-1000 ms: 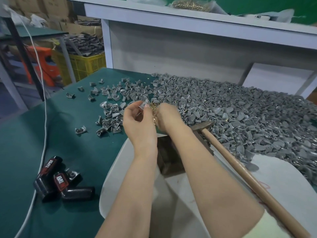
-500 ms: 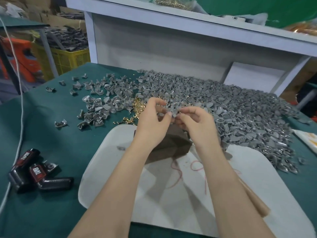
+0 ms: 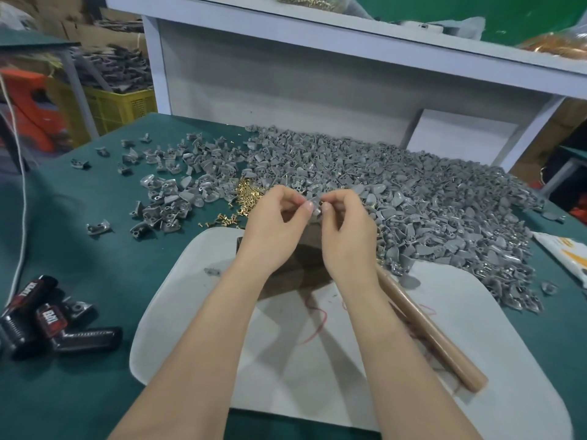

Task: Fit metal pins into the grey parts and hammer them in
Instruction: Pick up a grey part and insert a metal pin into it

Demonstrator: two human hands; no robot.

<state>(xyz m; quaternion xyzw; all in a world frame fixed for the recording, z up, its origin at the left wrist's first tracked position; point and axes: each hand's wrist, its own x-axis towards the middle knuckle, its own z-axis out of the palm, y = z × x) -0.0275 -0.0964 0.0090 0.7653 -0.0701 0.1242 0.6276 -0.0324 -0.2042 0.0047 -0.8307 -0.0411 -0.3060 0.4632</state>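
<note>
Seating a pin straight in its hole is, I judge, the step in hand. A loose heap of spare brass pins (image 3: pixel 247 195) lies on the green bench (image 3: pixel 95 249) just left of the hands. The left hand (image 3: pixel 276 217) has its fingers curled, thumb and forefinger pinching a grey part (image 3: pixel 313 205) above the far end of the white mat (image 3: pixel 476 360). Touching that part's right edge is what looks like one pin (image 3: pixel 322 203), nipped between the thumb and forefinger of the right hand (image 3: pixel 347 223), whose other fingers are curled in loosely.

To do this well, the left hand should hold the part steady with its hole turned towards the right. The pin should go in square, not tilted, and be pushed until it stands unaided. Only then does the part belong on the dark block (image 3: pixel 305 258) under the wrists. The hammer handle (image 3: pixel 425 335) lies on the mat just right of the right forearm, within easy reach. The main heap of grey parts (image 3: pixel 428 198) spreads far and right.

It is too small to tell whether the scattered parts (image 3: pixel 165 204) on the left already carry pins. The wrists cover most of the block. Fingertips hide the hole, and the pin shows only as a glint, so its depth cannot be told. The hammer's head is out of sight behind the right wrist.
</note>
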